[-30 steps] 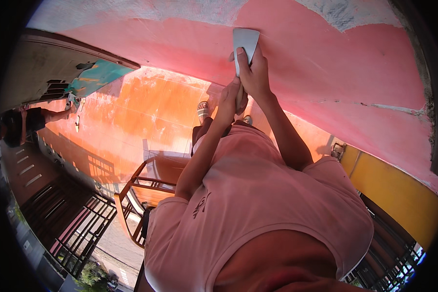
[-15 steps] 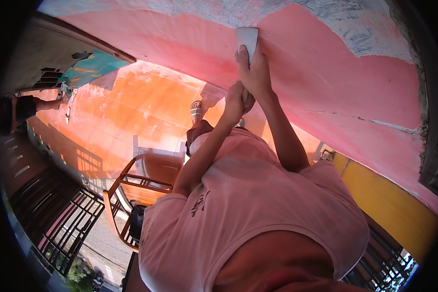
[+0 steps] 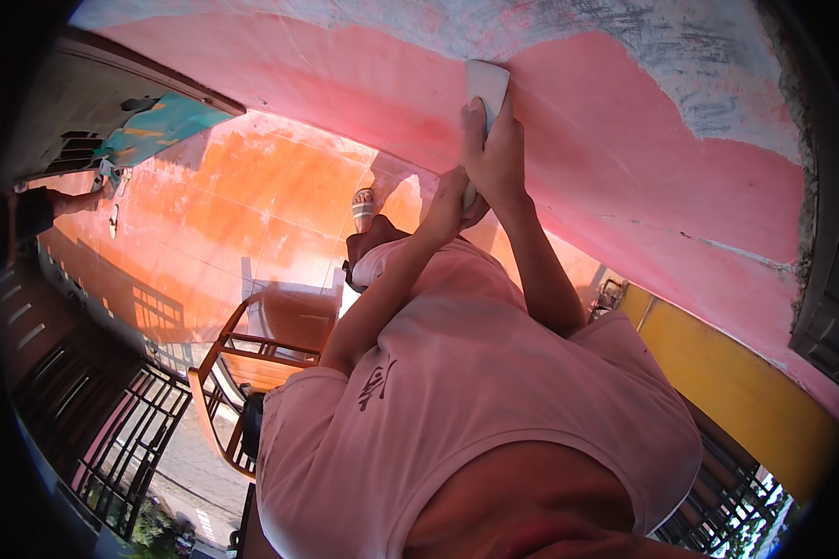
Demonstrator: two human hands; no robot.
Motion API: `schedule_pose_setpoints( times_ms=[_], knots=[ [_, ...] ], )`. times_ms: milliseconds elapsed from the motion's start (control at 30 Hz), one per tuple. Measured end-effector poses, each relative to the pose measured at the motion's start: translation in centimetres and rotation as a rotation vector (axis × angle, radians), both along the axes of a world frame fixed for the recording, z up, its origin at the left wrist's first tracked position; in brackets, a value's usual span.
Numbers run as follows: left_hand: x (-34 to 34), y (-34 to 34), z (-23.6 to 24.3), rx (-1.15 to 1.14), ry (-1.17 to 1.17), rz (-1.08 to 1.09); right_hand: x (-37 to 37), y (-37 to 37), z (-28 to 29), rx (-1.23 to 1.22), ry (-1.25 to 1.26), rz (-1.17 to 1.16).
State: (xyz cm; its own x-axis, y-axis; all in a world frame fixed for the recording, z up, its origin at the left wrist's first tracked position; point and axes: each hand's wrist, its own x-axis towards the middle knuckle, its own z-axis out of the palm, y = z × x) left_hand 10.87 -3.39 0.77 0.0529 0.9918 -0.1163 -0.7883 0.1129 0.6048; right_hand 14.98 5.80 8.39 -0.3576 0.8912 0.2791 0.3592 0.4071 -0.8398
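Note:
A putty knife with a broad pale metal blade is pressed against the pink wall, its edge near the border with the bare grey-white patch. My right hand is closed round the tool just behind the blade, the thumb lying along the metal. Lower down, my left hand is wrapped round the handle end, beneath the right hand. Most of the handle is hidden by my fingers. Both arms reach forward over my pale shirt.
A wooden chair stands at my left on the orange tiled floor. Another person's leg shows at the far left, near a turquoise panel. A yellow wall section and dark metal railings are around.
The view has shifted slightly. In the picture, the putty knife and both hands are a little farther right and lower, with the blade tilted a bit more. Both hands keep their hold.

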Motion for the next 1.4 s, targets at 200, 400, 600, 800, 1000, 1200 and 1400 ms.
schedule_pose_setpoints(
  times_ms=[200,400,600,800,1000,1200,1400],
  knots=[
    [-1.3,1.1,-0.5,0.036,-0.015,0.063,-2.0,1.1,0.0,0.125,-0.083,0.039],
    [-0.6,0.3,0.1,-0.005,-0.016,-0.006,-0.8,0.0,0.7,0.002,-0.008,-0.003],
    [-2.4,1.1,-0.4,0.051,-0.106,0.01,-3.4,0.9,0.6,0.094,-0.069,0.018],
    [-1.7,0.3,1.2,-0.052,-0.071,-0.011,-1.9,0.0,0.9,-0.029,-0.063,0.01],
    [-2.9,0.4,0.0,-0.012,-0.155,-0.043,-3.4,0.0,1.3,-0.022,-0.146,-0.014],
    [-3.4,0.8,-0.3,0.016,-0.094,0.003,-4.1,0.3,0.2,0.003,-0.033,0.001],
    [-2.8,0.0,0.6,-0.075,-0.084,-0.016,-3.6,-0.2,0.8,-0.071,-0.005,-0.006]
  ],
)
